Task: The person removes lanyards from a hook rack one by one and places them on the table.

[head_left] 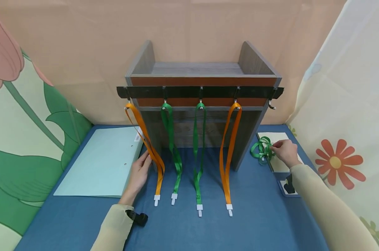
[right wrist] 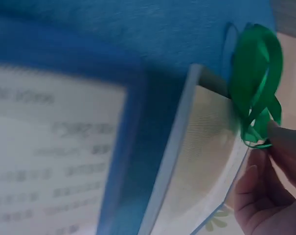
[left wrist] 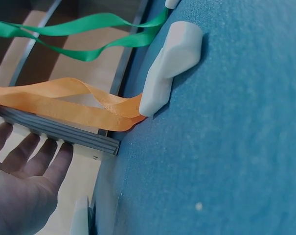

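My right hand (head_left: 286, 152) pinches a looped green lanyard (head_left: 263, 150) between thumb and fingertips, over a cream notebook (head_left: 279, 165) to the right of the grey wooden shelf. In the right wrist view the bunched green ribbon (right wrist: 255, 73) hangs over the notebook's edge. My left hand (head_left: 138, 176) is at the shelf's left side panel (left wrist: 59, 128), its spread fingertips resting against the panel. Beside that hand hangs an orange lanyard (head_left: 160, 165). Two green lanyards (head_left: 178, 164) and another orange lanyard (head_left: 227, 157) hang from the black hook rail (head_left: 183, 92), white clips down.
The rail's rightmost hook (head_left: 272, 104) is bare. A pale blue folder (head_left: 96, 160) lies on the blue tabletop (head_left: 189, 237) at left. Near my right wrist lies a blue-edged card (head_left: 291, 195) with printed text. A patterned cloth (head_left: 337, 122) borders the right side.
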Motion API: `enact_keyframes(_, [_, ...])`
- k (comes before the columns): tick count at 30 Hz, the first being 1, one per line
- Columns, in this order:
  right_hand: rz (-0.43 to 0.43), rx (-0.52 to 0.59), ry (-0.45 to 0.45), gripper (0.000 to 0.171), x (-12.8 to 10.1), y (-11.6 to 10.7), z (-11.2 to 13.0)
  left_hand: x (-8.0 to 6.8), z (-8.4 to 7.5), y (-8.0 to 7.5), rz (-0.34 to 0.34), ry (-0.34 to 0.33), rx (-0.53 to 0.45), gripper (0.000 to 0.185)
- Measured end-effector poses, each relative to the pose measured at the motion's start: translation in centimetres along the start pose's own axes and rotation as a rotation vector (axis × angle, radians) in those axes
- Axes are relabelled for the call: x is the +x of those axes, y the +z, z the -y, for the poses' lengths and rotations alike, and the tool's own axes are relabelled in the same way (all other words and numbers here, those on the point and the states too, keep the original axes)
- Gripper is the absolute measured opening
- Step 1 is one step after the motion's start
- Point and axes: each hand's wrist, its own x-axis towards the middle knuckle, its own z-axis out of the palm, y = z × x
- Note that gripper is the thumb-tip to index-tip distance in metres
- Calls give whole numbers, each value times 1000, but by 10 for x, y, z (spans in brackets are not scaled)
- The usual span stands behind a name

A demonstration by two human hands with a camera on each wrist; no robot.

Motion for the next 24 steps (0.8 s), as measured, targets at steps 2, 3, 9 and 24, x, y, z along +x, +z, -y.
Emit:
enact_keyframes(2, [35, -28, 0, 27, -2, 1, -4, 0, -1, 1, -1, -2, 0, 38])
enact_keyframes(3, [49, -40, 1, 28, -3, 1, -6, 0, -1, 1, -1, -4, 0, 38])
enact_keyframes(9, [77, -63, -9, 36, -6, -1, -11, 0, -1, 1, -6, -16, -10, 39])
enact_keyframes(24, [-741, 490, -351, 31, -47, -69, 116, -1, 2, -1, 21, -33, -24, 41])
